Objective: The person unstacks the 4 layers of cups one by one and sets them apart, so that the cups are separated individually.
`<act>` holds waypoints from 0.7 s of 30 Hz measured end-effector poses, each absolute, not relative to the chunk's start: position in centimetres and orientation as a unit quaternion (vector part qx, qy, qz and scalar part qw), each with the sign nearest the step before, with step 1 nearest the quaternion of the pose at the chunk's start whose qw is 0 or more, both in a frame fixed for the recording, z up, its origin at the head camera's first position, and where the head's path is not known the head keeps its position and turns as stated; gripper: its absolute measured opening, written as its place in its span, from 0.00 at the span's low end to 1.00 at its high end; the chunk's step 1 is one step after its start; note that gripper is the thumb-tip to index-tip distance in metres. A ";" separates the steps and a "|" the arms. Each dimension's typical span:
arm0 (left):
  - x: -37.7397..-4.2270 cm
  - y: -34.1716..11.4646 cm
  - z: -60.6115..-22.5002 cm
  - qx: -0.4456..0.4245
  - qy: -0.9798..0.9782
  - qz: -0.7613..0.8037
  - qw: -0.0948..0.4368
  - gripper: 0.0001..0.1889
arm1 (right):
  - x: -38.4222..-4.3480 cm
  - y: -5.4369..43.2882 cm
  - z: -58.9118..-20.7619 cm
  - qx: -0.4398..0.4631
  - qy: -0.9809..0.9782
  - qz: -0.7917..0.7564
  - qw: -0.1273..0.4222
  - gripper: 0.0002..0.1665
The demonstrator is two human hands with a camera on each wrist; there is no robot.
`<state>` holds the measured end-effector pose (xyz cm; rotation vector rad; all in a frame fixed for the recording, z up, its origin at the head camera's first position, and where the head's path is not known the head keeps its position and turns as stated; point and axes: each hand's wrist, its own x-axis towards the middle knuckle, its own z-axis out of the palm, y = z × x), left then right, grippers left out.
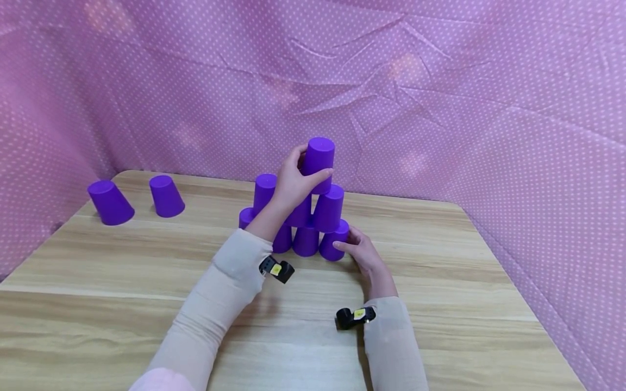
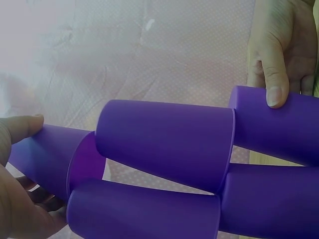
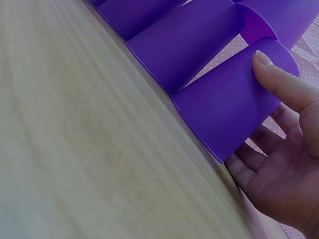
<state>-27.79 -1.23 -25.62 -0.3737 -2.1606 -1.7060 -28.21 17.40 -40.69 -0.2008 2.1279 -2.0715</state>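
Observation:
Purple cups stand upside down in a stacked pyramid at mid-table. At the top, my left hand (image 1: 293, 182) holds one purple cup (image 1: 320, 157), thumb on its near side and fingers round the far side. In the left wrist view this cup's open rim (image 2: 87, 164) meets the bases of two second-row cups, the right one (image 1: 329, 210) among them. My right hand (image 1: 364, 252) grips the bottom row's right-end cup (image 1: 332, 245), its thumb (image 3: 274, 72) on the near wall and fingers behind. My left forearm hides part of the pyramid's left side.
Two more upside-down purple cups, one at far left (image 1: 111, 203) and one beside it (image 1: 166, 196), stand apart on the wooden table (image 1: 440, 304). A pink dotted cloth (image 1: 342, 70) hangs behind and along both sides of the table.

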 end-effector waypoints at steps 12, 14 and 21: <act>-25.7 -2.5 -25.2 -0.160 -0.738 -0.626 0.193 0.30 | -28.3 17.5 -40.8 -0.075 0.705 -0.700 0.082 0.31; -25.4 -2.7 -25.2 -0.163 -0.739 -0.626 0.191 0.30 | -28.3 17.5 -40.7 -0.073 0.705 -0.701 0.082 0.31; -23.6 -3.1 -24.9 -0.168 -0.732 -0.635 0.180 0.29 | -28.2 17.6 -40.7 -0.070 0.706 -0.699 0.085 0.32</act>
